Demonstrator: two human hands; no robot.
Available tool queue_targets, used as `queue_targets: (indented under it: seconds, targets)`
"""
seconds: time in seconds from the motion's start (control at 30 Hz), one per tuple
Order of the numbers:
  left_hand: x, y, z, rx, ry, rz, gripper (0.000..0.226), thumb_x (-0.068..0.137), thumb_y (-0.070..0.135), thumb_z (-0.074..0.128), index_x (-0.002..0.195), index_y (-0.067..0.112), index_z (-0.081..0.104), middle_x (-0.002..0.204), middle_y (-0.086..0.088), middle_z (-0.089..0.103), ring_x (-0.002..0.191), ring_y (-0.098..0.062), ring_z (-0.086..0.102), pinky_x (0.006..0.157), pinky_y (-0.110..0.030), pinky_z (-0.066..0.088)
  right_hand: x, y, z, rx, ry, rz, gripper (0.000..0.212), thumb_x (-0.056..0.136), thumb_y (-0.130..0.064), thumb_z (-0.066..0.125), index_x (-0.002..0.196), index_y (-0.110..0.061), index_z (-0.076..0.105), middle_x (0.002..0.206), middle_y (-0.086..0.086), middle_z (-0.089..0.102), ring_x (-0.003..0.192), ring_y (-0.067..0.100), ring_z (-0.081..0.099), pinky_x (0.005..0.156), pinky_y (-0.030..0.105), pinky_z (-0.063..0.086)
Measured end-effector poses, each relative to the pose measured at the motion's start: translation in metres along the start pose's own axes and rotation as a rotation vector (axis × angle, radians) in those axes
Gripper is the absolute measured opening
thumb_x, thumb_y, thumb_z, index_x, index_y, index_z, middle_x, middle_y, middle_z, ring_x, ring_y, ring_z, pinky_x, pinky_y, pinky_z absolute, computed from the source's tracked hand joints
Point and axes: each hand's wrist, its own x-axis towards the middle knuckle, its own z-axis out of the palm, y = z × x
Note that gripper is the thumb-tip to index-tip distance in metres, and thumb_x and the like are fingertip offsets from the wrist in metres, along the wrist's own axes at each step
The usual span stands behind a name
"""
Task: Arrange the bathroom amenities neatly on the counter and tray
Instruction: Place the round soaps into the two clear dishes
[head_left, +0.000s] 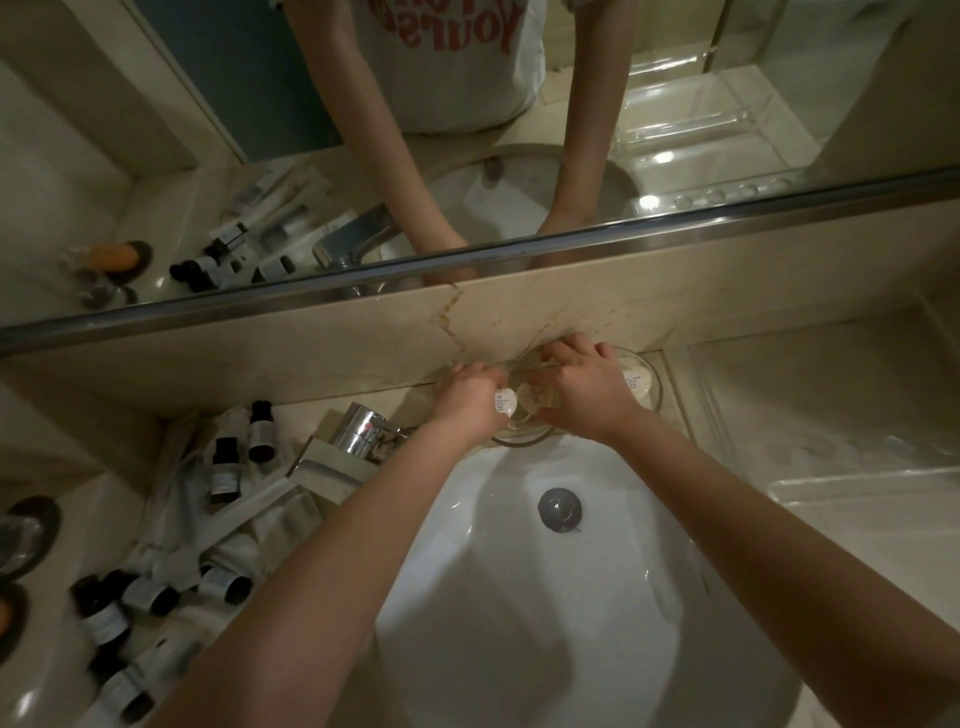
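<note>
Both of my hands reach over the white sink to the back ledge. My left hand (470, 397) pinches a small round white wrapped soap (505, 405) over a clear glass dish (519, 434). My right hand (584, 387) has its fingers curled down on another clear glass dish (652, 387), which holds a second round white soap (638, 379). A third pale round packet (535, 402) lies between my hands. Left of the sink, small dark bottles (224, 470) and white sachets (270, 525) lie scattered on the counter.
A chrome faucet (361, 428) stands left of my left hand. The sink drain (560, 510) is below my hands. A mirror with a metal rail (519, 260) runs along the wall. A dark round dish (28, 535) sits at far left. A clear tray (831, 415) lies on the right.
</note>
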Motion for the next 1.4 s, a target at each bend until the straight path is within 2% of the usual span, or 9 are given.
queue_targets:
  seconds: [0.07, 0.23, 0.6, 0.9, 1.03, 1.2, 1.3, 1.4]
  targets:
    - [-0.001, -0.002, -0.003, -0.018, -0.015, 0.032, 0.043, 0.078, 0.02, 0.07, 0.118, 0.016, 0.056, 0.126, -0.008, 0.05, 0.123, -0.027, 0.039, 0.099, -0.028, 0.029, 0.0, 0.002, -0.002, 0.021, -0.022, -0.001, 0.048, 0.056, -0.042, 0.08, 0.096, -0.015, 0.074, 0.111, 0.007, 0.066, 0.109, 0.035, 0.054, 0.08, 0.044, 0.04]
    - [-0.002, -0.004, -0.003, -0.044, -0.017, 0.041, 0.045, 0.077, 0.019, 0.071, 0.119, 0.015, 0.057, 0.126, -0.009, 0.052, 0.122, -0.027, 0.04, 0.098, -0.027, 0.029, 0.0, 0.0, -0.006, 0.049, -0.067, -0.014, 0.047, 0.068, -0.041, 0.072, 0.11, -0.02, 0.069, 0.126, 0.003, 0.057, 0.123, 0.031, 0.041, 0.091, 0.041, 0.032]
    - [0.0, -0.005, -0.002, -0.025, -0.012, 0.004, 0.045, 0.077, 0.023, 0.07, 0.12, 0.018, 0.058, 0.125, -0.009, 0.055, 0.121, -0.028, 0.041, 0.098, -0.029, 0.033, -0.003, -0.001, -0.005, 0.039, -0.051, 0.0, 0.045, 0.068, -0.04, 0.072, 0.11, -0.024, 0.068, 0.119, 0.004, 0.06, 0.119, 0.031, 0.044, 0.088, 0.041, 0.034]
    - [-0.008, -0.004, -0.009, -0.025, -0.001, -0.016, 0.055, 0.078, 0.027, 0.069, 0.129, 0.018, 0.052, 0.133, -0.01, 0.05, 0.126, -0.029, 0.038, 0.103, -0.033, 0.033, -0.01, -0.002, -0.016, 0.034, -0.113, 0.038, 0.055, 0.075, -0.046, 0.066, 0.126, -0.028, 0.056, 0.131, -0.001, 0.052, 0.12, 0.027, 0.039, 0.092, 0.038, 0.03]
    - [-0.026, -0.006, -0.022, -0.107, 0.095, 0.029, 0.05, 0.082, 0.029, 0.065, 0.128, 0.013, 0.053, 0.132, -0.011, 0.052, 0.124, -0.028, 0.043, 0.104, -0.035, 0.037, -0.025, -0.006, -0.031, 0.102, -0.006, 0.073, 0.051, 0.077, -0.044, 0.066, 0.123, -0.024, 0.058, 0.128, 0.002, 0.056, 0.12, 0.029, 0.042, 0.094, 0.042, 0.032]
    - [-0.061, -0.009, -0.039, -0.124, 0.276, 0.072, 0.048, 0.083, 0.029, 0.063, 0.126, 0.011, 0.054, 0.132, -0.01, 0.053, 0.124, -0.029, 0.042, 0.106, -0.035, 0.031, -0.052, -0.02, -0.053, 0.178, 0.165, 0.108, 0.042, 0.073, -0.038, 0.071, 0.112, -0.021, 0.065, 0.114, 0.004, 0.064, 0.11, 0.034, 0.052, 0.087, 0.044, 0.041]
    - [-0.092, -0.012, -0.048, -0.176, 0.378, 0.094, 0.043, 0.083, 0.028, 0.063, 0.123, 0.012, 0.057, 0.13, -0.009, 0.054, 0.124, -0.028, 0.042, 0.105, -0.033, 0.031, -0.072, -0.035, -0.067, 0.209, 0.263, 0.1, 0.04, 0.073, -0.04, 0.065, 0.107, -0.021, 0.067, 0.108, 0.003, 0.066, 0.103, 0.033, 0.055, 0.082, 0.043, 0.043]
    - [-0.127, -0.013, -0.054, -0.211, 0.451, 0.123, 0.041, 0.084, 0.023, 0.062, 0.122, 0.009, 0.058, 0.13, -0.011, 0.054, 0.124, -0.029, 0.042, 0.103, -0.03, 0.029, -0.094, -0.054, -0.078, 0.223, 0.306, 0.093, 0.041, 0.075, -0.043, 0.057, 0.107, -0.021, 0.066, 0.109, 0.001, 0.066, 0.102, 0.031, 0.054, 0.083, 0.042, 0.042]
